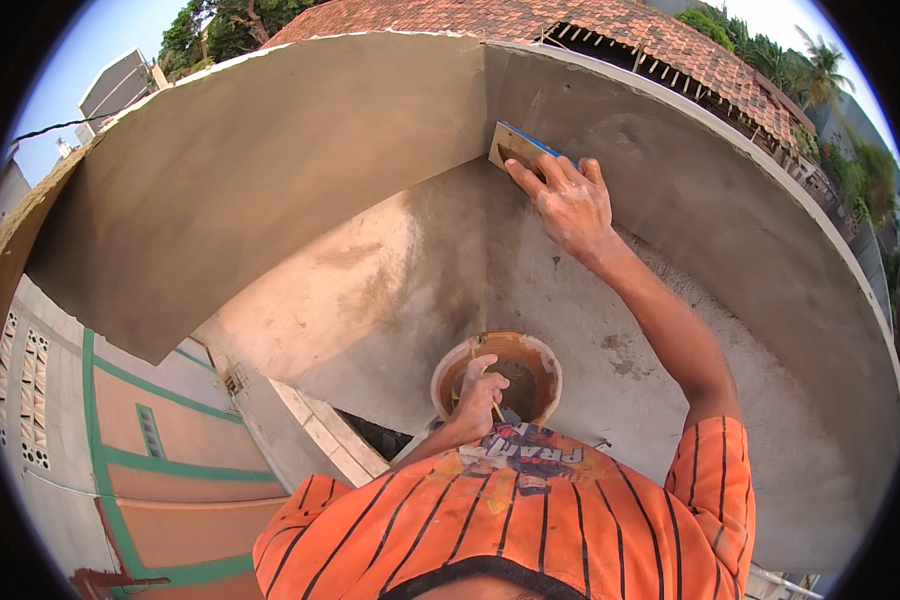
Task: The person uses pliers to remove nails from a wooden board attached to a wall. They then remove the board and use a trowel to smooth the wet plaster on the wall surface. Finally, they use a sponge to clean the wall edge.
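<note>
My right hand [570, 200] grips a flat plastering float [506, 140] with a blue edge, held against the grey plastered parapet [690, 170] at its inner corner. Lower down, my left hand [478, 395] is closed on a thin pale stick [496, 408] over an orange bucket [538, 355], which holds grey mix and sits on the rough concrete slab [370, 280]. Whitish smears mark both hands. What is at the lower end of the stick is unclear.
The parapet's left section [270, 130] curves across the top. At lower left are a dark gap beside a pale board [315, 420] and a building wall [180, 420] with green bands. Beyond the parapet are tiled roofs [670, 50], trees [830, 75] and a cable.
</note>
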Demonstrator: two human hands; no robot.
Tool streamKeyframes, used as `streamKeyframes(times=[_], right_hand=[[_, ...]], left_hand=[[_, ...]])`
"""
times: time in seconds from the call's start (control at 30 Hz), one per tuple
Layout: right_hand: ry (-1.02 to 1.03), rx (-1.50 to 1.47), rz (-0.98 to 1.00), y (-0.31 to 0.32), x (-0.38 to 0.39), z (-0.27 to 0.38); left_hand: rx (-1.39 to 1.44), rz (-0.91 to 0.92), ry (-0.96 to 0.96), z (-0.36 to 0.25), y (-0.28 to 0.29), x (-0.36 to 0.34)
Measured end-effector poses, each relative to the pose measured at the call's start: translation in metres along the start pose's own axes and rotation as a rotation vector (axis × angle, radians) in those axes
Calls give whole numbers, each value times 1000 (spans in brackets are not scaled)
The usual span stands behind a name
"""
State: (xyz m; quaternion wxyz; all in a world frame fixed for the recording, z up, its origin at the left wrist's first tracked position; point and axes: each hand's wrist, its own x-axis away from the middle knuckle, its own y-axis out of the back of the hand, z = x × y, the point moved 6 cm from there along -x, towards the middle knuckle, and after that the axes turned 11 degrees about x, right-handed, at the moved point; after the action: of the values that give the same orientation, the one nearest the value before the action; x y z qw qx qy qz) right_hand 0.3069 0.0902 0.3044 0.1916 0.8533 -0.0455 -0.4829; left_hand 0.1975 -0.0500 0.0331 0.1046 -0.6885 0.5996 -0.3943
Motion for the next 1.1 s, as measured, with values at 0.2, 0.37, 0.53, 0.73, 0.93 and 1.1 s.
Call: streamKeyframes(times=[0.2, 0.37, 0.53, 0.73, 0.93, 1.1], right_hand=[[-212, 44, -249, 46, -65, -31], [-295, 117, -353, 39, -105, -51], [-248, 61, -184, 17, -82, -31], [-75, 51, -62, 1, -21, -9], [-252, 126, -194, 43, 2, -49], [-577, 228, -295, 123, 44, -115]], left_hand=[[-4, 18, 30, 5, -1, -4], [-8, 13, 31, 5, 2, -5], [7, 2, 25, 3, 2, -1], [-12, -6, 26, 5, -4, -4], [-105, 42, 76, 15, -18, -8], [-170, 86, 90, 19, -29, -16]])
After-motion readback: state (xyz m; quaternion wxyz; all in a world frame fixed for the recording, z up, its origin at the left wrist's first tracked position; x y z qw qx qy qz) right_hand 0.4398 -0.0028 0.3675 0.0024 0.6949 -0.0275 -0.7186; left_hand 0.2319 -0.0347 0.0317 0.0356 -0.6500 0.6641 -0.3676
